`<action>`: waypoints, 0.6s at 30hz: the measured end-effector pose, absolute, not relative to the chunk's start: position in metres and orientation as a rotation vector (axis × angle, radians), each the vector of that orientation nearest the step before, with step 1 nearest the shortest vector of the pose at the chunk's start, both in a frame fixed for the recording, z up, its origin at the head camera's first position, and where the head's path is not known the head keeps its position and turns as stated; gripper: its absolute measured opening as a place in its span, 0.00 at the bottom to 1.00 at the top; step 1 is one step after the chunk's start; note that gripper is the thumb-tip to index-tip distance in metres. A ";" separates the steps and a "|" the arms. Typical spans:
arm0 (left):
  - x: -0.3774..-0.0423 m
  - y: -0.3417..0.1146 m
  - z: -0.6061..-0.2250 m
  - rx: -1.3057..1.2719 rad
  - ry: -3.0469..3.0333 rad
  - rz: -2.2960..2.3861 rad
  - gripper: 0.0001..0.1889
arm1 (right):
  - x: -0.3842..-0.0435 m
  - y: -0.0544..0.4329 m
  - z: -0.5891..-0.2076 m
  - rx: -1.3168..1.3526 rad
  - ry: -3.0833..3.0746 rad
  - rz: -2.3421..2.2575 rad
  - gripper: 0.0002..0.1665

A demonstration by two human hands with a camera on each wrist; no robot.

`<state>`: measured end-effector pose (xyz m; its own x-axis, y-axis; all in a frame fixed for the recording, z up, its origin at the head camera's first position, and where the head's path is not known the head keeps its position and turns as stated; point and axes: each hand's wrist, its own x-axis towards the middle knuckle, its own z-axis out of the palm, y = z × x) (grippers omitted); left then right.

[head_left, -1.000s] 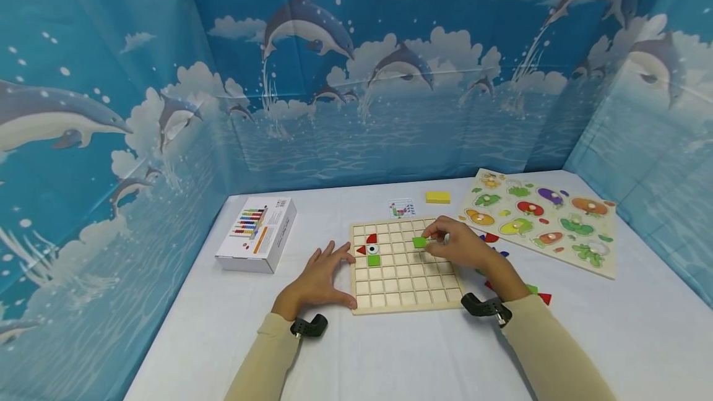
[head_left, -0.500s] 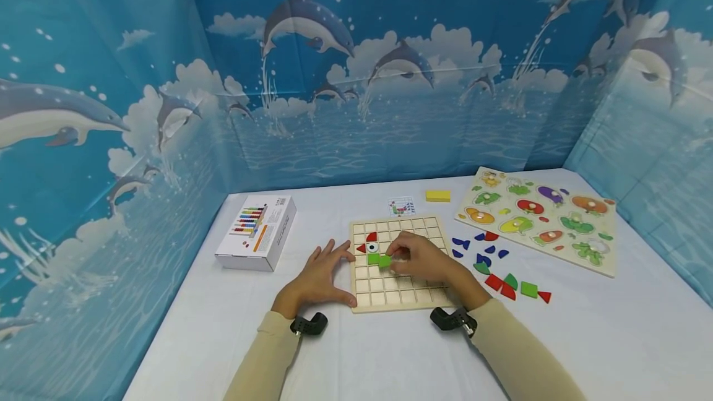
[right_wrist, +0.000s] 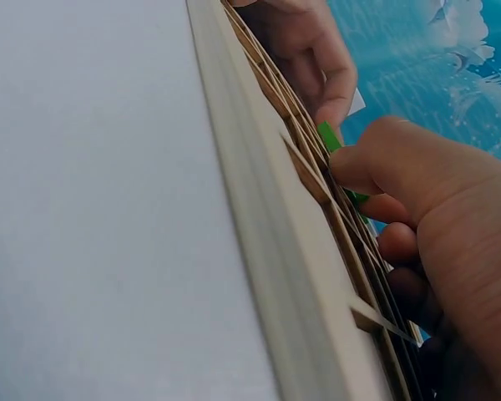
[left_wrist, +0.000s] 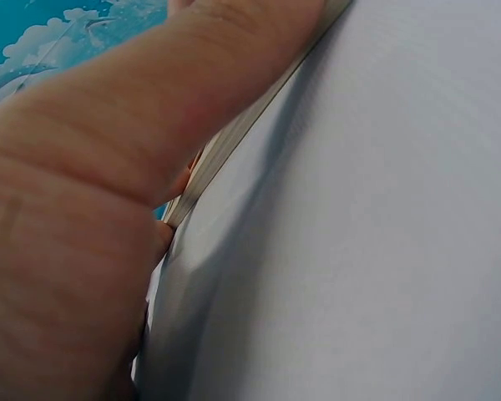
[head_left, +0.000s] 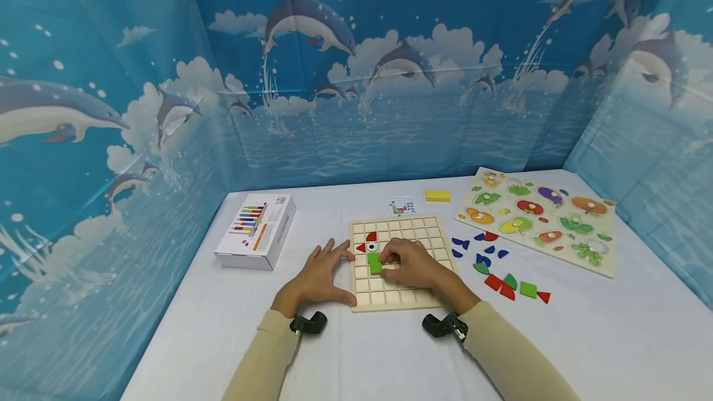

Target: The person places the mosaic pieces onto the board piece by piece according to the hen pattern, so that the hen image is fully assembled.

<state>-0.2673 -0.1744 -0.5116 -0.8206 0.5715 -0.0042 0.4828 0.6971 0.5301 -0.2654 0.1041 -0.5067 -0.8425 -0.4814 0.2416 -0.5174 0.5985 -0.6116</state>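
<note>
A wooden grid board (head_left: 390, 306) lies on the white table. My right hand (head_left: 414, 265) pinches a green square tile (head_left: 375, 269) at its left part, the tile tilted at a grid cell in the right wrist view. Just above it sits another green square tile (head_left: 373, 257). Above that are a white tile with an eye (head_left: 372, 247), a red triangle (head_left: 361, 247) and a red quarter-circle (head_left: 371, 237). Along the board's left edge my left hand (head_left: 314, 280) rests with fingers spread, thumb near the lower corner; the left wrist view shows the thumb against the wooden edge.
Loose blue pieces (head_left: 483, 259) and a green square (head_left: 528, 289) lie right of the board with several red and green pieces. Behind are a pattern card (head_left: 401, 206) and a yellow block (head_left: 437, 195). A vegetable puzzle (head_left: 529, 224) lies right, a white box (head_left: 256, 231) left.
My right hand has carried the green tile left and down across the board, to the cell below the other green tile. The left hand has stayed at the board's left edge.
</note>
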 end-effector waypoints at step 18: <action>-0.267 -0.175 -0.511 0.861 2.739 0.785 0.48 | -0.267 0.105 -0.506 0.892 -2.778 1.087 0.13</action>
<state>-0.2668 -0.1747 -0.5109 -0.8204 0.5718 0.0005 0.4852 0.6958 0.5296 -0.2669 0.1054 -0.5062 -0.8353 -0.5015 0.2253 -0.5212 0.5919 -0.6148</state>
